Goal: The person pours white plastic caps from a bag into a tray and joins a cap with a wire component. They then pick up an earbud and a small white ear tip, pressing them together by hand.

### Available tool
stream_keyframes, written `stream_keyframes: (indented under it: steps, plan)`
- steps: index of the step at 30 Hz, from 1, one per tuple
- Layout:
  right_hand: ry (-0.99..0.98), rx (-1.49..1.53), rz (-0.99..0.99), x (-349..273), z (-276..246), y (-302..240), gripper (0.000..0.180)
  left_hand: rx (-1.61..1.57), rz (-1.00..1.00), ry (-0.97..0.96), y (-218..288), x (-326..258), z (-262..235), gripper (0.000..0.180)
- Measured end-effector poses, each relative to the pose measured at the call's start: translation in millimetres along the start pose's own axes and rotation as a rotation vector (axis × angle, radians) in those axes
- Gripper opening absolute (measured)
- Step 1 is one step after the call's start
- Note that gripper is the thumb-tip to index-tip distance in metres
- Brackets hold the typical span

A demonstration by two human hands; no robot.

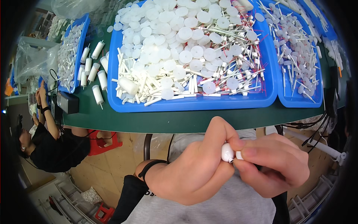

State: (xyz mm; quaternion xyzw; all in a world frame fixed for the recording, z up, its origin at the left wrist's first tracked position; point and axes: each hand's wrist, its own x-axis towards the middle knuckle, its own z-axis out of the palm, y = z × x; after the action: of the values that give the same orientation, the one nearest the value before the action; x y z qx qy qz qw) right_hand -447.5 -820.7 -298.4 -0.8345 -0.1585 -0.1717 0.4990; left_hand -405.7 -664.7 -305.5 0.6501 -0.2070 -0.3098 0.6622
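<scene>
Head camera looks down on a green table [112, 117] and, just below its near edge, on two bare hands meeting over the person's lap. Left hand [194, 168] pinches a small white plastic piece [227, 152] between thumb and forefinger; the piece is smooth, rounded and glossy, shaped like a short capsule, with a tiny dark tip showing at its lower end. Right hand [274, 166] closes on a second small white bit [239, 155] that touches the capsule's right side; its shape is mostly hidden by the fingers. A black band [151, 166] circles the left wrist. On the table beyond the hands sits a large blue tray [194, 103] heaped with white discs and thin white sticks with red wires. To the right of that tray lies another blue tray [298, 101] holding similar parts, more thinly spread. Left of the large tray, white cylinders [97, 94] stand on the green surface, beside a black box [68, 102].
</scene>
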Motion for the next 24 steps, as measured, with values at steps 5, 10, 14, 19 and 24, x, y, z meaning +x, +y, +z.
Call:
stream_keyframes:
  steps: [5, 10, 14, 19, 24]
  plan:
    - [0.008, -0.051, -0.014, -1, 1, -3, 0.031, 0.215, 0.1, -0.084, 1, 1, -3, 0.019]
    - [0.008, -0.076, -0.022, -1, 2, -4, 0.031, 0.241, 0.144, -0.043, -1, 0, -1, 0.02]
    - [0.023, -0.057, -0.023, -5, 0, 3, 0.031, 0.268, 0.093, -0.037, -1, 2, -2, 0.016]
    - [0.143, 0.135, 0.11, -9, 7, 8, 0.031, 0.004, 0.064, 0.004, -2, 3, 1, 0.015]
    - [0.102, 0.194, -0.02, -5, 6, 17, 0.025, -0.17, -0.023, -0.004, -2, 2, 2, 0.015]
